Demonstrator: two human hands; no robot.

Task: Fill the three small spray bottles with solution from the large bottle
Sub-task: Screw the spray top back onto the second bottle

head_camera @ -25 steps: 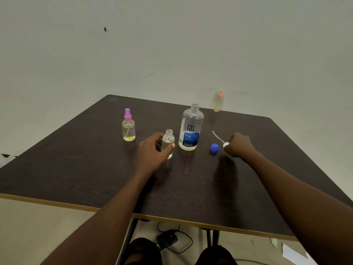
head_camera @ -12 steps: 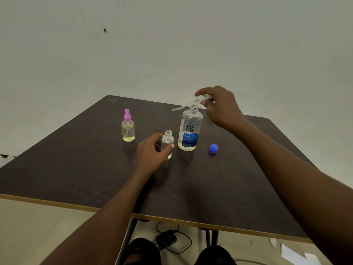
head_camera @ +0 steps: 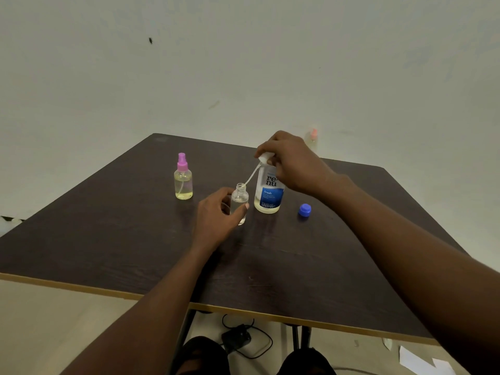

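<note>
My left hand (head_camera: 216, 217) grips a small clear spray bottle (head_camera: 239, 197) that stands uncapped on the dark table (head_camera: 108, 239). My right hand (head_camera: 290, 161) pinches a white spray head (head_camera: 263, 157) above it, and the tip of its thin dip tube (head_camera: 251, 176) sits at the small bottle's open neck. Just right of the small bottle stands the large "renu fresh" bottle (head_camera: 269, 197), its top hidden behind my right hand. A pink-capped spray bottle (head_camera: 183, 177) holding yellowish liquid stands to the left. Another small bottle with an orange-pink cap (head_camera: 312, 138) is at the table's far edge.
A blue cap (head_camera: 305, 210) lies on the table right of the large bottle. A black adapter with a cable (head_camera: 238, 339) lies on the floor under the table's near edge. White paper scraps (head_camera: 422, 361) lie on the floor at the lower right.
My right hand picked the white spray head up from beside the blue cap, carried it over the large bottle, and now holds its tube at the small bottle's neck. My left hand stayed.
</note>
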